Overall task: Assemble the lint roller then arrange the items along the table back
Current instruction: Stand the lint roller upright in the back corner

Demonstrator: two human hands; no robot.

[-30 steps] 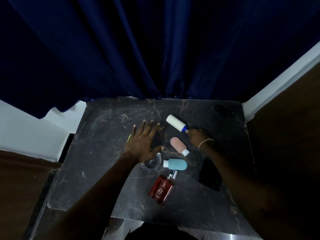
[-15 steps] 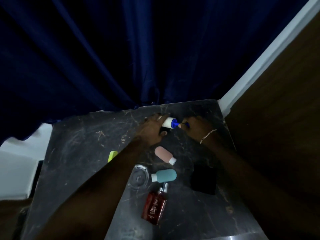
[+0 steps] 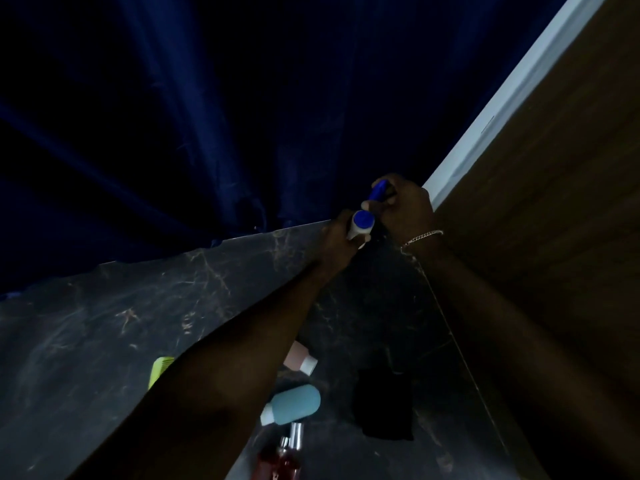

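Roll (image 3: pixel 360 227), white w/ a blue end cap, is up off the table (image 3: pixel 156 306) at the back right corner, gripped in our left hand (image 3: pixel 336 239), cap end turned toward us. Our right hand (image 3: pixel 407 211) is curled round the blue handle (image 3: pixel 378 191), just above and beside the roll. So the hands are close together, each clamped on its own part. Whether the handle is seated in the roll yet we can't tell, as fingers hide the joint. The hold makes sense to us: one hand steadies the roll, the other aims the handle, and both are lifted so nothing below blocks the push

Further out, the pink bottle (image 3: pixel 298 356), teal bottle (image 3: pixel 294 403) and red bottle (image 3: pixel 282 460) lie on their sides near the front, partly under our left forearm. The black pouch (image 3: pixel 384 407) lies to their right, and a green thing (image 3: pixel 160 370) to the left. All sit well short of the back edge, where the curtain (image 3: pixel 173 133) hangs down onto the table, so the marble between looks like room for the row. The right edge runs close to the wood wall (image 3: pixel 554 202), so there's little elbow room there. Risk, imo: the forearm brushing the bottles on the way back
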